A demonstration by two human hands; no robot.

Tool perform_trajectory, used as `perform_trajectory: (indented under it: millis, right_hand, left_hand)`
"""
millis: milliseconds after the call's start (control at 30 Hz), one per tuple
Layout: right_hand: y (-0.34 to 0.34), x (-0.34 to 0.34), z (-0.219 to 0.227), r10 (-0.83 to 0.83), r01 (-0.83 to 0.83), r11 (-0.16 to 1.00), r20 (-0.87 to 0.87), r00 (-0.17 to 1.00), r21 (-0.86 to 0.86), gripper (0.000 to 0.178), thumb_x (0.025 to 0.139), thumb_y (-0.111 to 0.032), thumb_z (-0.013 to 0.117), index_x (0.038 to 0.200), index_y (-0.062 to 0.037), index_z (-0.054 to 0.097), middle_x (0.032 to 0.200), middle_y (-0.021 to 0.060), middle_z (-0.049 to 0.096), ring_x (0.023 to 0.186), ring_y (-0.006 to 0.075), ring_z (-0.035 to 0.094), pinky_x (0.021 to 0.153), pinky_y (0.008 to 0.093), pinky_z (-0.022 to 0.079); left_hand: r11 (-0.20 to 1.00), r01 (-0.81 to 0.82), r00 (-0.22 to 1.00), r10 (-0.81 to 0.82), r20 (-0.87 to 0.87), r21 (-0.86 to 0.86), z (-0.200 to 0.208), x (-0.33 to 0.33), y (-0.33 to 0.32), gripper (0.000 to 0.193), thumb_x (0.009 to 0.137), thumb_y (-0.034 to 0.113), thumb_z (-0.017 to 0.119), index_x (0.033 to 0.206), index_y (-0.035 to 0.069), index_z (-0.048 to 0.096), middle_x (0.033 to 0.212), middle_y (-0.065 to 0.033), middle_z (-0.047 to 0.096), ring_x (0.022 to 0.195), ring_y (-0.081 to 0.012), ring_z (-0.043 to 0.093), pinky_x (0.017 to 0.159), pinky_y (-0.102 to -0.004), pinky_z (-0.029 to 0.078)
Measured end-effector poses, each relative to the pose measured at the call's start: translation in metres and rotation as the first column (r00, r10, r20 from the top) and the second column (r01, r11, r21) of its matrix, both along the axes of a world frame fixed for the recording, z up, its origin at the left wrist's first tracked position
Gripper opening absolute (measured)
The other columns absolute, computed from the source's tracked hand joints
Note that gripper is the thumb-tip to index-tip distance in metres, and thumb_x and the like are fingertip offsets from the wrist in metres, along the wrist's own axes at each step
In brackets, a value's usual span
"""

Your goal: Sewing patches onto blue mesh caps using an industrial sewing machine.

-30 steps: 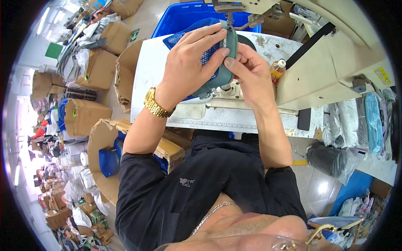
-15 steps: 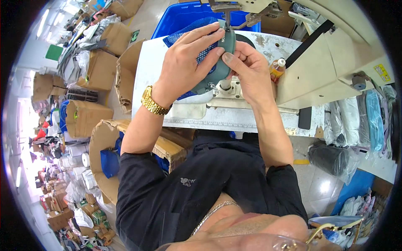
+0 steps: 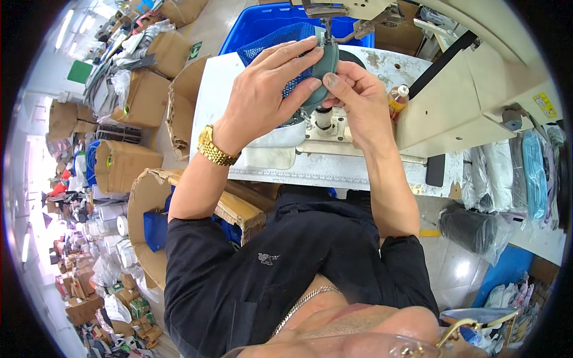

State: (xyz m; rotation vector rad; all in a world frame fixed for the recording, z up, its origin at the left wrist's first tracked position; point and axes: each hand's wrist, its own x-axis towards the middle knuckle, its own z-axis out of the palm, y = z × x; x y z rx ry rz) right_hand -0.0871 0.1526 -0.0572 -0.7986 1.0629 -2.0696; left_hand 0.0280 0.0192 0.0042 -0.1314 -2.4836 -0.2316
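A blue mesh piece [image 3: 274,45] with a grey-green fabric band [image 3: 327,67] lies beneath the presser foot [image 3: 325,37] of a sewing machine [image 3: 459,98]. Across the mesh and the band my left hand [image 3: 262,83] rests flat, fingers stretched forward and thumb apart on the band. My right hand [image 3: 355,89] pinches the band's right edge between thumb and fingers. The fingertips beneath that edge are partly hidden. Below the band, a metal post [image 3: 323,119] stands on the machine's base plate.
A blue bin [image 3: 239,30] is behind the white worktable [image 3: 209,101]. A small bottle with orange contents [image 3: 397,101] stands beside the machine's body. Open cardboard boxes [image 3: 185,98] line the left side, and plastic-wrapped bundles [image 3: 495,173] lie at the right.
The band has moved forward and turned beneath the presser foot, so its near end is farther from me. White lettering on it is now mostly covered. Both hands remain on the piece.
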Motion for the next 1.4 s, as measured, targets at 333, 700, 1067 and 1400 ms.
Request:
perform_trajectory:
  millis: [333, 700, 1067, 1400]
  right_hand:
    - [-0.006, -0.009, -0.013, 0.068, -0.063, 0.996, 0.079, 0.995, -0.067, 0.017, 0.093, -0.018, 0.061, 0.102, -0.0031, 0.064, 0.086, 0.0034, 0.068, 0.072, 0.0107, 0.065, 0.066, 0.0259, 0.054]
    - [-0.010, -0.005, -0.018, 0.008, 0.002, 0.993, 0.087, 0.996, -0.120, 0.021, 0.091, -0.018, 0.065, 0.100, 0.0006, 0.063, 0.085, 0.0051, 0.067, 0.072, 0.0107, 0.064, 0.069, 0.0233, 0.053]
    - [-0.013, -0.005, -0.010, -0.063, 0.068, 0.995, 0.073, 0.995, -0.071, 0.019, 0.091, -0.017, 0.064, 0.097, 0.0009, 0.063, 0.081, 0.0043, 0.065, 0.070, 0.0095, 0.062, 0.068, 0.0217, 0.051]
    - [-0.020, -0.009, -0.002, -0.088, 0.092, 0.987, 0.035, 0.996, -0.130, 0.017, 0.092, -0.013, 0.063, 0.097, 0.0030, 0.063, 0.086, 0.0073, 0.067, 0.075, 0.0103, 0.063, 0.070, 0.0212, 0.051]
  left_hand:
    - [0.998, 0.033, 0.999, -0.032, -0.011, 0.058, -0.002, -0.012, -0.014, 0.040, 0.084, 0.023, 0.069, 0.120, 0.007, 0.063, 0.124, -0.0117, 0.061, 0.108, -0.0285, 0.061, 0.090, -0.0354, 0.050]
    - [0.989, 0.075, 0.996, -0.069, -0.054, 0.128, -0.003, -0.020, -0.019, 0.039, 0.084, 0.024, 0.069, 0.119, 0.007, 0.064, 0.119, -0.0115, 0.064, 0.102, -0.0282, 0.064, 0.085, -0.0343, 0.052]
    - [0.988, 0.080, 0.995, -0.072, -0.064, 0.135, -0.006, -0.026, -0.025, 0.038, 0.084, 0.025, 0.069, 0.117, 0.006, 0.065, 0.118, -0.0122, 0.064, 0.101, -0.0279, 0.065, 0.084, -0.0338, 0.052]
    - [0.967, 0.064, 0.998, -0.066, 0.003, 0.246, -0.004, -0.034, -0.034, 0.037, 0.086, 0.027, 0.068, 0.115, 0.005, 0.066, 0.117, -0.0120, 0.064, 0.104, -0.0281, 0.063, 0.087, -0.0337, 0.050]
